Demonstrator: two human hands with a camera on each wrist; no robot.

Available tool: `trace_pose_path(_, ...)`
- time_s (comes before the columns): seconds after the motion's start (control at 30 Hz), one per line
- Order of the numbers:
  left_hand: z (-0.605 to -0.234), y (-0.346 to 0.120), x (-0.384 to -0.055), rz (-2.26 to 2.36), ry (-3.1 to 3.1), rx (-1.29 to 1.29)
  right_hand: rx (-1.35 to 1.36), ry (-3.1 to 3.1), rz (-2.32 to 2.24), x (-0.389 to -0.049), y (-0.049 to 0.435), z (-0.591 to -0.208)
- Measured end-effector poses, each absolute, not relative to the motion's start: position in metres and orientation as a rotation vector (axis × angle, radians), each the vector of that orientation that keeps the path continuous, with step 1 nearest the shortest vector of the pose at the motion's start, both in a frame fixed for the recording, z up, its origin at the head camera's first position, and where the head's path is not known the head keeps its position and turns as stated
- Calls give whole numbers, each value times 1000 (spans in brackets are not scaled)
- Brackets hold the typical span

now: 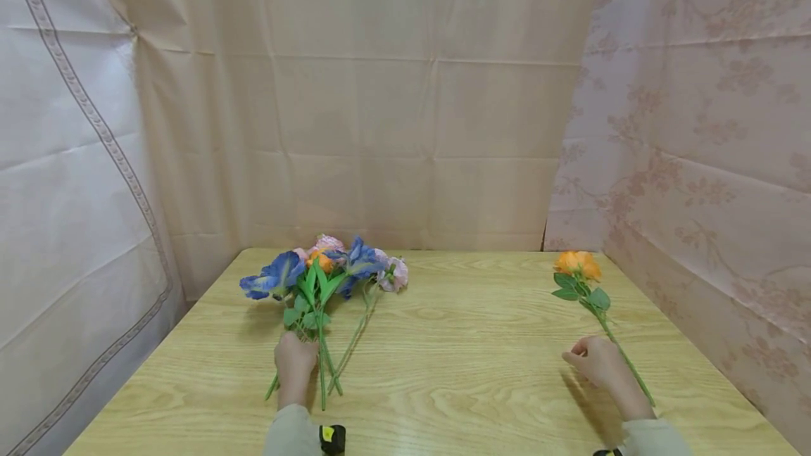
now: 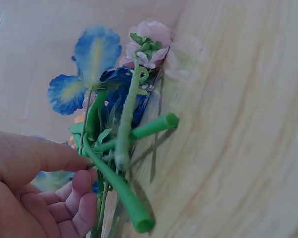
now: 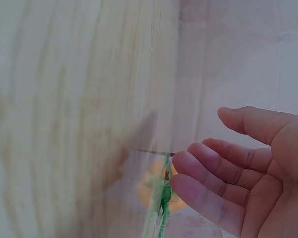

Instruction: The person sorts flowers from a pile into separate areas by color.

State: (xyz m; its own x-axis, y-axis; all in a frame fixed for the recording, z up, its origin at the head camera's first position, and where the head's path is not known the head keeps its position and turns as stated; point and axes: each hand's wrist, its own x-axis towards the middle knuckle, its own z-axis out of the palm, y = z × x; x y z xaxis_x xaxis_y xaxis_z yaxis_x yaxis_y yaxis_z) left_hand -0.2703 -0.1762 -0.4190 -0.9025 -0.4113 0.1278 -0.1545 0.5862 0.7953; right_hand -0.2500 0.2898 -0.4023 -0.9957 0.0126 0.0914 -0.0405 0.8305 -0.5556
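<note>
On the left of the table lies a loose bunch of artificial flowers: blue irises (image 1: 274, 276), an orange rose (image 1: 319, 261) and pink blossoms (image 1: 394, 274), their green stems (image 1: 322, 371) crossing towards the front. My left hand (image 1: 296, 359) is at these stems, thumb and forefinger pinching a thin one; which flower it belongs to I cannot tell. Thicker stem ends (image 2: 139, 218) stick out past the fingers in the left wrist view. My right hand (image 1: 594, 359) hovers with loosely bent fingers, holding nothing, just left of a single orange rose (image 1: 578, 264) lying on the right.
The pale wood-grain table (image 1: 456, 343) ends at a beige curtain (image 1: 405, 125) behind. A white cloth (image 1: 70, 231) hangs on the left and a floral one (image 1: 709, 160) on the right. Dark wrist straps (image 1: 332, 440) sit by the sleeves.
</note>
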Motion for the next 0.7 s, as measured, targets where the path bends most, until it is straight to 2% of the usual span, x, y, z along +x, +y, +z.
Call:
trace_pose_path(0.37, -415, -171, -270, -1186, -2361, 371, 10, -2930, 938, -249, 289, -402)
trace_pose_path(0.7, -392, -155, -268, -1154, -2290, 263, 62, -2885, 882, -248, 284, -403)
